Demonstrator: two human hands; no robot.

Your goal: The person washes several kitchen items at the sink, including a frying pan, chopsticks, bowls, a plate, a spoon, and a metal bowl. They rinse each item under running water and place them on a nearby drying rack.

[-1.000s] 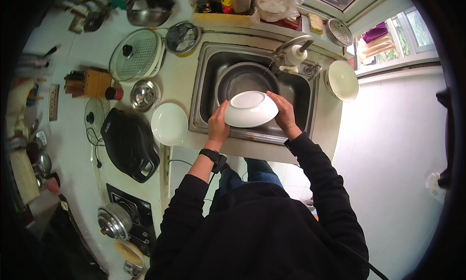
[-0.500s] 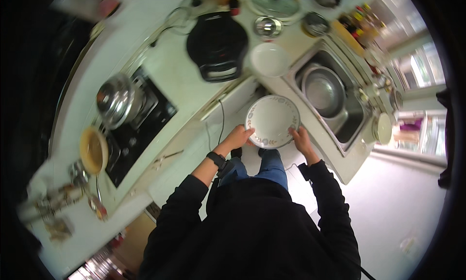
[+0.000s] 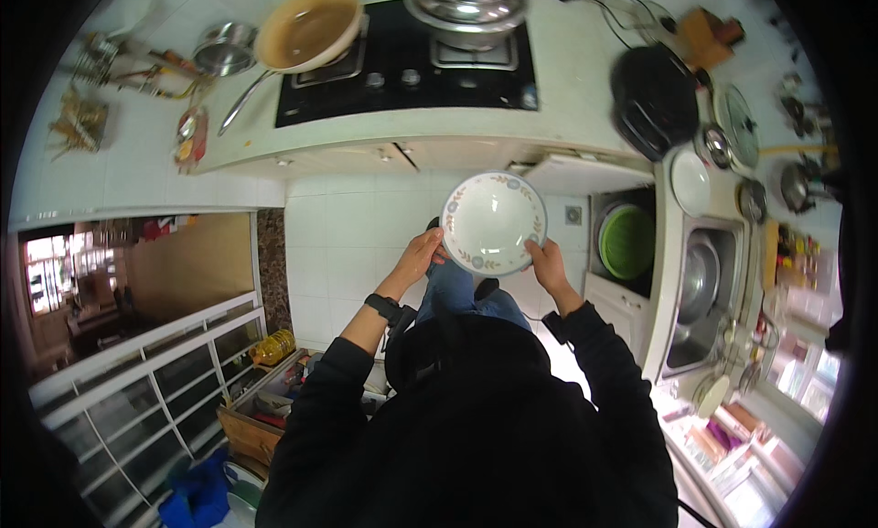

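Observation:
A white bowl (image 3: pixel 494 221) with a flowered rim is held level in front of me, over the tiled floor. My left hand (image 3: pixel 422 256) grips its left rim, and there is a dark watch on that wrist. My right hand (image 3: pixel 549 261) grips the right rim. The bowl's inside faces up and looks empty. Both arms are in black sleeves.
Ahead is a counter with a black gas hob (image 3: pixel 412 66), a tan pan (image 3: pixel 306 29) and a steel pot (image 3: pixel 466 2). To the right are a black griddle (image 3: pixel 654 98), a white plate (image 3: pixel 690 182), a steel sink (image 3: pixel 700 295) and a green bin (image 3: pixel 627 242) below the counter.
I have turned left away from the sink with the bowl in both hands. The hob now lies ahead and the sink is at my right.

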